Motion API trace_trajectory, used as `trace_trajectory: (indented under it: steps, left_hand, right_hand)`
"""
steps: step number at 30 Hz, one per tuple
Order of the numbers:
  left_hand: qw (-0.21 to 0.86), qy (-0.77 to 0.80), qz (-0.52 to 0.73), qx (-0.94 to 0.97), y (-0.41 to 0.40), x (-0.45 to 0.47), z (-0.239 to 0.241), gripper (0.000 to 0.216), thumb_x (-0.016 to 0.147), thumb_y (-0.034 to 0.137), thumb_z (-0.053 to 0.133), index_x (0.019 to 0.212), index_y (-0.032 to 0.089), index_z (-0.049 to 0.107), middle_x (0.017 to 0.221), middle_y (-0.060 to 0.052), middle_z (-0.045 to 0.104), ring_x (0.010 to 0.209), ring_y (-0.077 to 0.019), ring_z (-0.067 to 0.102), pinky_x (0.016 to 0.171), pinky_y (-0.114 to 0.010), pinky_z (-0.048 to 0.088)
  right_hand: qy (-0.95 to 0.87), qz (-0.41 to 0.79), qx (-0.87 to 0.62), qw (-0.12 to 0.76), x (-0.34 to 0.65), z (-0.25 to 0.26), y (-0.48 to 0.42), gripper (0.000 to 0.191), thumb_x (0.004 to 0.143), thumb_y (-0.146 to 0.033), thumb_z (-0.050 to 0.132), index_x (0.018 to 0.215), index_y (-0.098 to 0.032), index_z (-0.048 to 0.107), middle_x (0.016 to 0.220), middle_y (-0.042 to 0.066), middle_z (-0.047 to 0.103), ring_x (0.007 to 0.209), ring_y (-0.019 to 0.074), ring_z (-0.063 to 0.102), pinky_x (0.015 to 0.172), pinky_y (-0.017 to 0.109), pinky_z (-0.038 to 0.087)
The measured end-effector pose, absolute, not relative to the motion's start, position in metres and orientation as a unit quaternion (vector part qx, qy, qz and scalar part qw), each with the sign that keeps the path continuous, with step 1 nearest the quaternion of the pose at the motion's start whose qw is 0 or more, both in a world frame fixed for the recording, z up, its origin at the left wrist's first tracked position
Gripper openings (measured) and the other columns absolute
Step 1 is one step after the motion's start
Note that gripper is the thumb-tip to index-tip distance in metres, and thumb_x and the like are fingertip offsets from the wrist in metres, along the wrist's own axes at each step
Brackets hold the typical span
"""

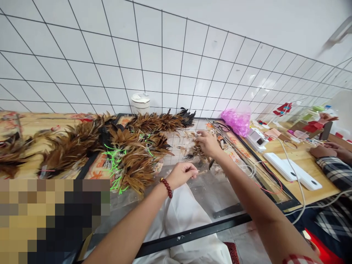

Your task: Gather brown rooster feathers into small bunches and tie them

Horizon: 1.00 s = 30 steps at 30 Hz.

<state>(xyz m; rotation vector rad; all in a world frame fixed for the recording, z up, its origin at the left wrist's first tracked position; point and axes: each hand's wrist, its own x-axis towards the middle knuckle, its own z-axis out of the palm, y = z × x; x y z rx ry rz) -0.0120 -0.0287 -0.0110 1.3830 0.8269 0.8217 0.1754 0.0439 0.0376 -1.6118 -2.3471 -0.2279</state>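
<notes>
My left hand [182, 175], with a dark red bead bracelet [166, 187] at its wrist, is closed in a pinch over the glass tabletop. Whatever its fingertips hold is too small to make out. Farther forward, my right hand [209, 143] bends its fingers together above a loose pile of small feathers [200, 152]; a pale bit shows at the fingertips. Left of both hands lie bunches of brown feathers [134, 165], some bound with bright green ties [117, 165]. Behind them stretches a long brown feather strip [154, 123] with a black end.
A white lidded tub [140, 103] stands against the gridded wall. Glasses [221, 127] and a pink plastic bag [237, 123] lie at the back right. White power banks [293, 170] and cables are on the right, near another person's hands [330, 150]. A black frame [198, 231] edges the glass.
</notes>
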Motion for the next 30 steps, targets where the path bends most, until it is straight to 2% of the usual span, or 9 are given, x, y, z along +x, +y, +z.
trace_trajectory:
  steps: [4,8,11,14,21,23,24,27,30]
  left_hand:
    - [0.618,0.361,0.348,0.605,-0.029,-0.012,-0.009,0.010,0.071,0.023,0.068,0.066,0.015,0.066,0.059,-0.002,0.065,0.057,-0.0120,0.057,0.062,-0.025,0.045]
    - [0.622,0.365,0.337,0.605,-0.029,-0.012,-0.007,0.010,0.073,0.022,0.066,0.067,0.014,0.066,0.059,-0.001,0.064,0.058,-0.0112,0.056,0.063,-0.024,0.045]
    - [0.623,0.364,0.336,0.605,-0.029,-0.012,-0.008,0.011,0.073,0.023,0.067,0.068,0.014,0.066,0.060,-0.001,0.064,0.059,-0.0111,0.056,0.063,-0.024,0.044]
    - [0.632,0.358,0.344,0.595,-0.028,-0.012,-0.009,0.014,0.071,0.026,0.069,0.067,0.014,0.065,0.059,-0.001,0.064,0.058,-0.0109,0.056,0.063,-0.024,0.045]
    - [0.659,0.356,0.374,0.547,-0.027,-0.012,-0.008,0.022,0.067,0.033,0.075,0.066,0.013,0.065,0.056,-0.002,0.064,0.053,-0.0095,0.055,0.059,-0.023,0.044]
    - [0.664,0.359,0.398,0.522,-0.026,-0.012,-0.007,0.024,0.065,0.034,0.077,0.066,0.013,0.065,0.057,-0.002,0.064,0.052,-0.0089,0.054,0.057,-0.022,0.043]
    - [0.666,0.361,0.416,0.503,-0.025,-0.012,-0.007,0.026,0.063,0.035,0.078,0.066,0.013,0.065,0.057,-0.002,0.064,0.052,-0.0088,0.054,0.056,-0.022,0.043]
    - [0.673,0.366,0.480,0.427,-0.023,-0.012,-0.005,0.031,0.060,0.038,0.081,0.067,0.012,0.065,0.058,-0.001,0.064,0.051,-0.0079,0.054,0.054,-0.021,0.042]
    - [0.672,0.361,0.528,0.374,-0.022,-0.012,-0.004,0.034,0.058,0.039,0.082,0.068,0.012,0.065,0.060,-0.001,0.065,0.051,-0.0079,0.055,0.053,-0.021,0.043]
  right_hand:
    - [-0.813,-0.055,-0.559,0.157,0.206,0.047,0.025,0.041,0.082,-0.009,0.049,0.111,-0.027,0.071,0.136,0.009,0.054,0.120,0.0287,0.051,0.096,0.046,0.039]
    - [-0.799,-0.024,-0.567,0.200,0.186,0.055,0.046,0.028,0.085,-0.019,0.051,0.101,-0.023,0.074,0.116,0.007,0.066,0.106,0.0217,0.061,0.094,0.034,0.044]
    - [-0.786,0.029,-0.605,0.125,0.139,0.055,0.076,0.023,0.085,-0.034,0.057,0.097,-0.024,0.074,0.101,0.006,0.072,0.097,0.0223,0.065,0.086,0.033,0.046]
    - [-0.739,0.071,-0.667,0.060,0.095,0.050,0.100,0.035,0.082,-0.047,0.060,0.104,-0.022,0.071,0.107,0.010,0.072,0.101,0.0252,0.065,0.083,0.034,0.047]
    - [-0.754,0.093,-0.648,0.045,0.105,0.053,0.078,0.017,0.082,-0.025,0.058,0.089,-0.018,0.072,0.099,0.013,0.073,0.097,0.0234,0.066,0.081,0.030,0.047]
    - [-0.757,0.097,-0.637,0.106,0.129,0.057,0.054,0.017,0.084,-0.025,0.054,0.090,-0.019,0.069,0.094,0.009,0.073,0.091,0.0206,0.065,0.079,0.029,0.047]
    - [-0.748,0.126,-0.626,0.181,0.139,0.056,0.042,0.015,0.084,-0.026,0.054,0.086,-0.018,0.066,0.087,0.007,0.073,0.083,0.0190,0.065,0.074,0.028,0.047]
    - [-0.657,0.313,-0.554,0.405,0.157,0.046,0.011,0.018,0.080,-0.036,0.061,0.075,-0.019,0.058,0.069,0.002,0.069,0.060,0.0132,0.060,0.060,0.025,0.046]
    - [-0.525,0.440,-0.486,0.544,0.153,0.030,-0.006,0.029,0.069,-0.042,0.073,0.076,-0.019,0.056,0.068,0.001,0.069,0.057,0.0113,0.060,0.053,0.021,0.044]
